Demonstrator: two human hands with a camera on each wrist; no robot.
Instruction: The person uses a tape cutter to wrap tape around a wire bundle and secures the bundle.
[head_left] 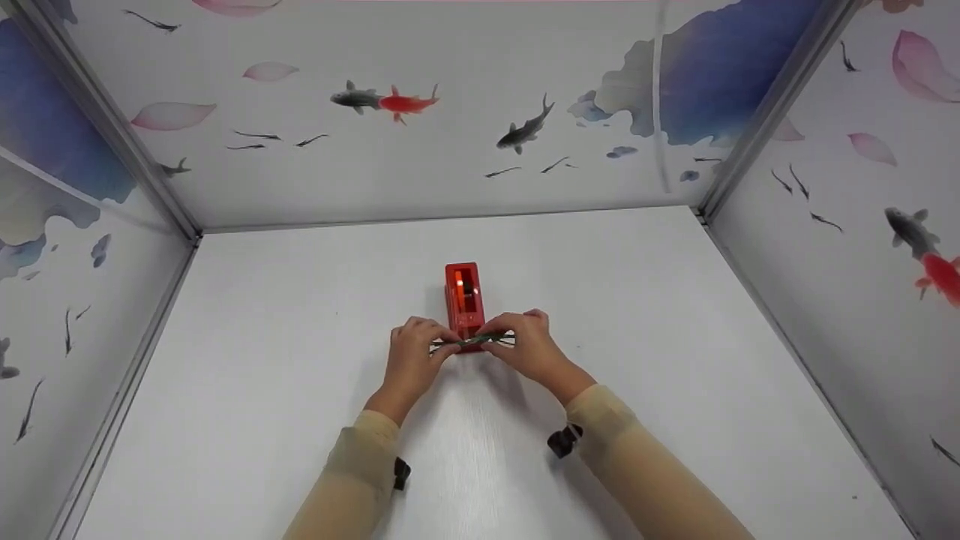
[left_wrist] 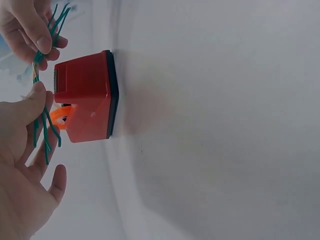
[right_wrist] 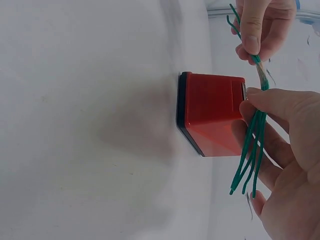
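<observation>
Both hands pinch one bundle of thin green wires (right_wrist: pixel 256 145), held crosswise just above the near end of a red tape dispenser (head_left: pixel 466 319). My left hand (head_left: pixel 414 358) grips the bundle's left part between thumb and fingers. On the other side, my right hand (head_left: pixel 534 352) does the same, with loose wire ends fanning out past each palm. A short pale, tan stretch of the bundle shows between the two grips in the right wrist view; whether tape is wrapped there I cannot tell. An orange ring (left_wrist: pixel 60 116) sits inside the dispenser.
The dispenser stands on a white tabletop (head_left: pixel 285 360), its long side pointing away from me. White panels (head_left: pixel 450 172) printed with fish and petals enclose the table at the back and both sides. Small black devices (head_left: pixel 564 441) sit at both wrists.
</observation>
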